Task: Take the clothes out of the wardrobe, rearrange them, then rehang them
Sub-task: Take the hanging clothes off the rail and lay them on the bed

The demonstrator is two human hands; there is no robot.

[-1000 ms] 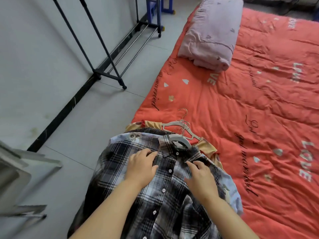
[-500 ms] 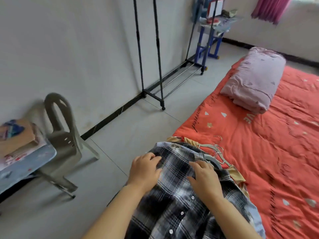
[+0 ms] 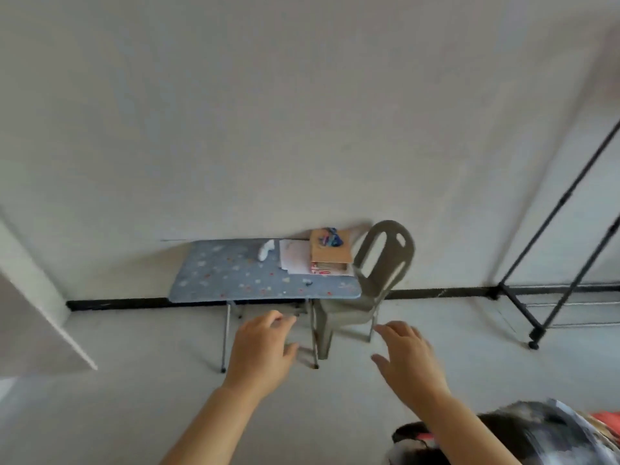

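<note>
White wall and grey floor fill the view. The left hand (image 3: 261,354) and right hand (image 3: 407,357) float in the middle, fingers spread, holding nothing. Checked clothes (image 3: 523,431) lie heaped at the lower right. The black rack (image 3: 570,193) at the right edge shows nothing hanging, so I think rehanging is left to do.

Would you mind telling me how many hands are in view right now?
2. The left hand hovers before the blue table, the right hand before the grey chair; both hold nothing.
</note>
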